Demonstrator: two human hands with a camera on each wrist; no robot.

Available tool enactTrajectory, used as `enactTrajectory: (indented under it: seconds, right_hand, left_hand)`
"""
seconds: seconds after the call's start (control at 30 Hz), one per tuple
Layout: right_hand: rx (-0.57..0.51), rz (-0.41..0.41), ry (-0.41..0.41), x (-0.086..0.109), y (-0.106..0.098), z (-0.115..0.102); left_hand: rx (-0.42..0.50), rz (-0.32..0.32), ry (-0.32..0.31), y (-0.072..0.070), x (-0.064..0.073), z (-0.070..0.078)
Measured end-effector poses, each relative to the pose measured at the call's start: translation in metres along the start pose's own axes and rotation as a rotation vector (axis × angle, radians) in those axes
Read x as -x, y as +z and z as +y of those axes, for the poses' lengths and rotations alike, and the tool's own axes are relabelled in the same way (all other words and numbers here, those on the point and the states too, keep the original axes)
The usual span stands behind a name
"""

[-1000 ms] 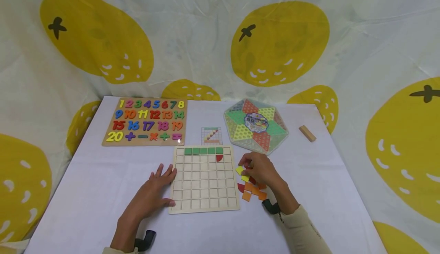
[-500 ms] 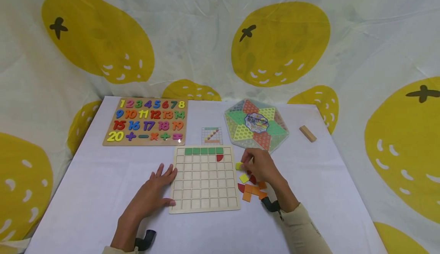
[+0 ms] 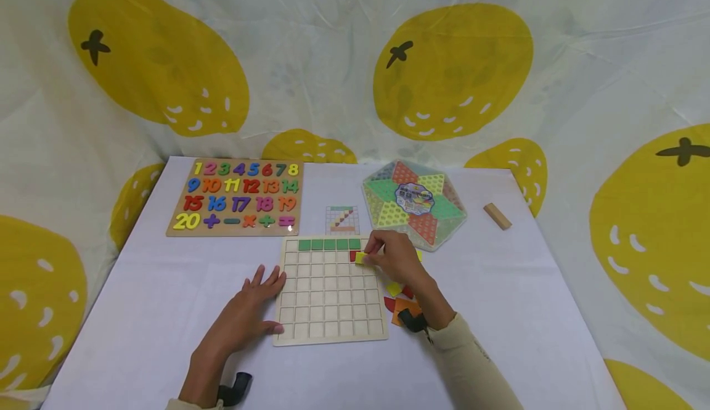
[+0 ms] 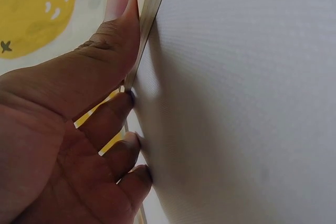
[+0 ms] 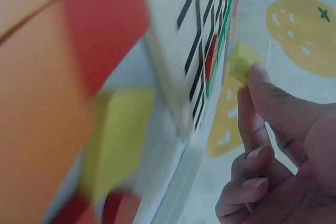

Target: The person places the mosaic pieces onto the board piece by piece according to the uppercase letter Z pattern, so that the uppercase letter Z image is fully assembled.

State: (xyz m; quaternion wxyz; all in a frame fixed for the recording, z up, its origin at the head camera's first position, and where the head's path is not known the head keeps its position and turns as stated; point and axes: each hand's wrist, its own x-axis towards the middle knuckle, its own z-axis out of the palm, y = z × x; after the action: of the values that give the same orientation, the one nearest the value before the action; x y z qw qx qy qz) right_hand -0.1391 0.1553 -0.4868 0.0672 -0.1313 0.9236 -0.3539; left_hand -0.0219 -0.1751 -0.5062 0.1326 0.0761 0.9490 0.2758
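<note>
Head: R hand (image 3: 396,257) has just left the loose pcs on the right & is now over the board (image 3: 323,299), far right part, w/ a yellow tile (image 3: 360,258) pinched btwn thumb & finger. Tile partly covers the right side of the red piece (image 3: 352,256), 2nd row from far edge; can't tell if it touches the board. Green tiles (image 3: 330,245) in the far row unchanged. Prob. means work goes from picking to placing, tile not seated yet. L hand (image 3: 246,305) same spot, fingers wide at board's left edge, gripping nothing, prob. steadying. Right of board: spare yellow tile (image 3: 394,288), orange tiles (image 3: 403,307), partly hidden by R arm. Far side: pattern card (image 3: 342,220), just behind board; number board (image 3: 233,233) far left; star game (image 3: 415,199) far right; wood block (image 3: 497,216) further right.

L wrist: thumb on board's edge, fingertips near the cloth (image 4: 252,103), nothing pinched.

R wrist: narrow pinch on yellow tile confirmed, other fingers curled in; tile looks tilted. Loose pcs up close, blurred.
</note>
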Motion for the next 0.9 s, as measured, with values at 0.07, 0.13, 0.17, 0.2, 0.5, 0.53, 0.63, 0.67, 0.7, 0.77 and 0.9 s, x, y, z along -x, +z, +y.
enactTrajectory:
  seconds: [0.07, 0.13, 0.17, 0.2, 0.5, 0.53, 0.63, 0.67, 0.7, 0.77, 0.9]
  right_hand:
    - [-0.010, -0.003, -0.004, -0.004, 0.004, -0.006]
    - [-0.002, -0.005, -0.003, -0.008, 0.009, -0.012]
    - [0.006, -0.008, -0.005, -0.010, 0.012, -0.014]
    - [0.016, -0.011, -0.003, -0.012, 0.014, -0.016]
    - [0.114, -0.045, 0.036, -0.025, 0.031, -0.026]
    - [0.123, -0.047, 0.037, -0.025, 0.032, -0.027]
    - [0.142, -0.060, 0.046, -0.026, 0.034, -0.028]
    - [0.147, -0.065, 0.051, -0.027, 0.034, -0.029]
    - [0.151, -0.071, 0.055, -0.027, 0.035, -0.029]
    - [0.158, -0.084, 0.064, -0.028, 0.035, -0.029]
    - [0.143, -0.102, 0.057, -0.027, 0.033, -0.028]
  left_hand:
    - [-0.001, 0.004, 0.004, 0.000, 0.000, 0.000]
    - [0.000, 0.006, 0.008, 0.000, 0.000, 0.000]
    - [0.000, 0.006, 0.007, 0.000, 0.000, 0.000]
    - [0.000, 0.006, 0.007, 0.000, 0.001, 0.001]
    - [-0.007, 0.015, 0.019, 0.000, 0.000, 0.000]
    - [-0.008, 0.014, 0.017, 0.000, 0.000, 0.000]
    - [-0.010, 0.015, 0.015, 0.000, 0.000, 0.000]
    - [-0.010, 0.014, 0.013, 0.001, 0.000, 0.000]
    - [-0.010, 0.015, 0.012, 0.001, 0.000, 0.000]
    - [-0.011, 0.015, 0.014, 0.001, 0.000, 0.000]
    - [-0.008, 0.011, 0.012, 0.001, 0.000, 0.001]
